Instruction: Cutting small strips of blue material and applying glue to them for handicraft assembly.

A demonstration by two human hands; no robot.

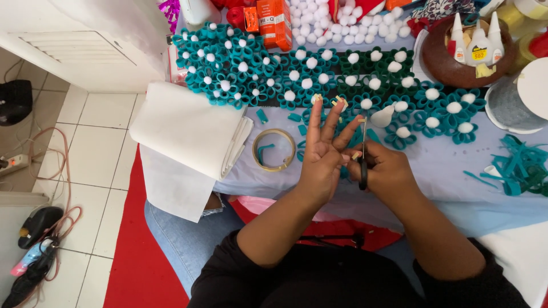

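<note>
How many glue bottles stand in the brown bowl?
3. All stand in the brown bowl at the table's far right: left bottle, middle bottle, right bottle. Others may be hidden behind them.

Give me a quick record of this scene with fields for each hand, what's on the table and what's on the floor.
left hand: left hand raised, fingers spread, over the table
right hand: right hand grips black-handled scissors, blades pointing up
table: teal paper flowers with white pompom centres, tape ring, folded white cloth, glue bottles in a brown bowl
floor: white tiles, cables, red mat
</note>
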